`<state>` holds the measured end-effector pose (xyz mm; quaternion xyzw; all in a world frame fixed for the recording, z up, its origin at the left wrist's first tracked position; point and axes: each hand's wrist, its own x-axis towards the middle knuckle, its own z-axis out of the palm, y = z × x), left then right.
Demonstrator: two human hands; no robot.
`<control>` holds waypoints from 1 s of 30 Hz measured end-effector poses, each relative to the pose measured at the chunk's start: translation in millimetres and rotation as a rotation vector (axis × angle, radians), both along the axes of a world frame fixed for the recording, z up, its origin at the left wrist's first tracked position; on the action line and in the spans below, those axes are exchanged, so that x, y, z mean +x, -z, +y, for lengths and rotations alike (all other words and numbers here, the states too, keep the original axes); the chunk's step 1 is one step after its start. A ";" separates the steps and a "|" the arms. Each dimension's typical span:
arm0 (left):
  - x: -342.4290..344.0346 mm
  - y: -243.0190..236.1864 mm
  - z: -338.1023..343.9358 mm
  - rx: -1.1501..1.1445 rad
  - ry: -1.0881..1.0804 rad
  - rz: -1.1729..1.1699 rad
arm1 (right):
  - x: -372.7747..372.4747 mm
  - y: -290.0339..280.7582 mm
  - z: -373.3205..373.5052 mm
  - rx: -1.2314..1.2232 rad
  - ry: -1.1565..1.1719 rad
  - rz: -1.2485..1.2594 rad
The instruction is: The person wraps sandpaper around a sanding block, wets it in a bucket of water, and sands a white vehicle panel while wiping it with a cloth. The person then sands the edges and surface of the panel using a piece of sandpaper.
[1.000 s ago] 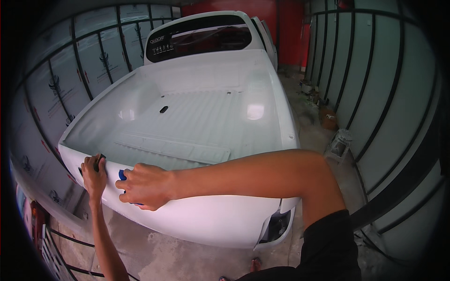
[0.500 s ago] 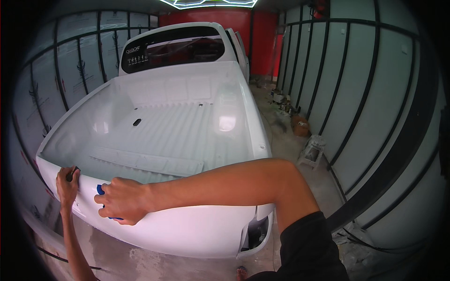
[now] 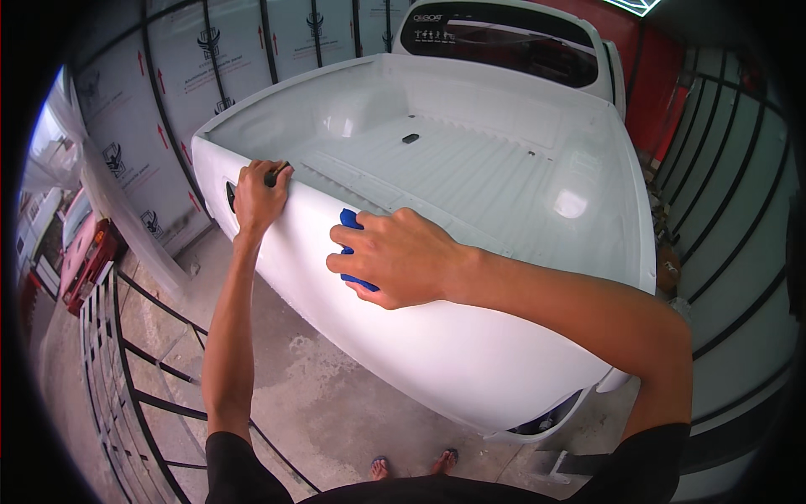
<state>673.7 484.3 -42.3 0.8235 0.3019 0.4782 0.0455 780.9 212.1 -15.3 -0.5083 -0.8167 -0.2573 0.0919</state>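
One left grip clasps a black object — the right grip, a blue pad — at a white tailgate.

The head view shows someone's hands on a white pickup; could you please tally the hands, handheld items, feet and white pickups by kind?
Hands: 2 (left hand, right hand)
Handheld items: 2 (black item, blue item)
Feet: 2 (left foot, right foot)
White pickup: 1
Total: 7
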 end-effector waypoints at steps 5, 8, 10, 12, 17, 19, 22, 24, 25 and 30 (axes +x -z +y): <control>-0.2 26.0 -43.8 0.074 0.269 -0.049 | 14.3 8.0 -6.4 0.020 -0.005 0.015; -19.7 -23.3 20.4 -0.098 0.021 0.110 | 0.2 -1.4 -8.9 0.051 -0.011 -0.011; -21.9 -19.0 16.1 -0.056 -0.022 0.147 | -5.9 -0.7 -4.6 0.061 -0.033 -0.008; 10.8 15.5 -41.3 0.055 0.159 -0.026 | 11.3 6.9 -5.2 0.000 -0.008 0.002; 9.0 9.6 -30.9 0.071 0.171 0.016 | 9.8 3.9 -12.6 0.047 -0.014 -0.004; -7.3 -14.3 18.1 -0.060 -0.002 0.105 | 0.4 -4.1 -12.3 0.041 -0.012 -0.026; 3.5 6.2 3.9 0.070 -0.022 0.043 | 0.2 1.6 -3.7 0.004 -0.005 -0.020; 20.9 36.7 -69.7 0.120 0.195 -0.117 | 14.0 12.3 -4.5 -0.006 0.033 -0.021; 18.0 37.5 -75.7 0.115 0.254 -0.116 | 15.9 14.2 -4.7 -0.012 0.035 -0.025; -13.2 -32.8 9.5 -0.210 -0.061 0.261 | 4.3 -0.7 -8.2 0.008 -0.008 -0.016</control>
